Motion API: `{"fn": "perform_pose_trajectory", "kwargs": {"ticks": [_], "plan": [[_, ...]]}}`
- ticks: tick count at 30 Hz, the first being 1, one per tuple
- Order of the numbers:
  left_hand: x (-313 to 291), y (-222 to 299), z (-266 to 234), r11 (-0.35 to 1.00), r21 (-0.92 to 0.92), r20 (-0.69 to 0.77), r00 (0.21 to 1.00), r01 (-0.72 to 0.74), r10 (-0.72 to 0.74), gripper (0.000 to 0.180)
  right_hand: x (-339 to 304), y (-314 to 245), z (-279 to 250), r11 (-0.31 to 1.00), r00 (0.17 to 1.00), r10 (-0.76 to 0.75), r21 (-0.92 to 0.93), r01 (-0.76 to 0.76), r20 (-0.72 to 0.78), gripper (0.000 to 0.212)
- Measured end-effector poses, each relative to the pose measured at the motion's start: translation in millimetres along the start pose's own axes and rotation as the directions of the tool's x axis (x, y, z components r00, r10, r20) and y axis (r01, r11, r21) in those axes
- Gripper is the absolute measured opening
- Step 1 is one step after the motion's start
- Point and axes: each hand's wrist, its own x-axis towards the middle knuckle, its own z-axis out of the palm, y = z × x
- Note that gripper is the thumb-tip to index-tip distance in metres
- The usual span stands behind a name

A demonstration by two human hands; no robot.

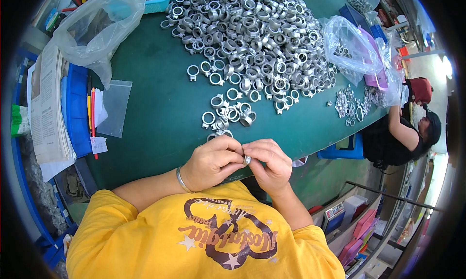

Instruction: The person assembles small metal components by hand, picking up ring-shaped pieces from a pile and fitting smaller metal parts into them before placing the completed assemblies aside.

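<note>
Close to my chest, at the table's near edge, my left hand [212, 162] and my right hand [270, 165] meet fingertip to fingertip. Both pinch one small silvery metal ring [247, 160], partly hidden by the fingers. Just beyond my left hand lies a loose group of similar rings [232, 113], some with a small lug on the side. Farther out, a large heap of these grey metal rings [252, 41] covers the far middle of the green table [155, 109].
At the left are a clear plastic bag [99, 31], a blue bin [78, 109], pens [92, 114] and a stack of papers [46, 104]. To the right stand a purple basket [376, 60] and scattered small metal parts [350, 104]. Another person [400, 135] sits beyond them.
</note>
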Motion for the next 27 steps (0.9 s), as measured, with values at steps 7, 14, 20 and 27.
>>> {"fn": "perform_pose_trajectory", "kwargs": {"ticks": [7, 14, 20, 27], "plan": [[0.4, 0.1, 0.8, 1.0, 0.014, -0.009, 1.0, -0.015, 0.015, 0.014, 0.9, -0.3, -0.9, 1.0, 1.0, -0.014, 0.0, 0.014, 0.006, 0.025], [-0.6, -0.4, -0.4, 0.999, 0.021, -0.004, 1.0, -0.031, 0.031, 0.015, 0.6, -0.3, -0.1, 0.999, 0.999, -0.033, 0.019, 0.032, 0.01, 0.025], [-0.2, -2.1, -1.3, 0.999, 0.027, -0.003, 1.0, -0.027, 0.027, 0.016, 0.9, 0.1, 1.4, 1.0, 1.0, -0.014, 0.013, 0.014, 0.007, 0.025], [3.1, 5.5, -7.8, 0.998, 0.061, -0.079, 0.997, 0.028, -0.023, 0.017, 3.7, 5.2, -18.0, 0.585, 0.758, 0.604, 0.508, -0.632, 0.247, 0.011]]}}
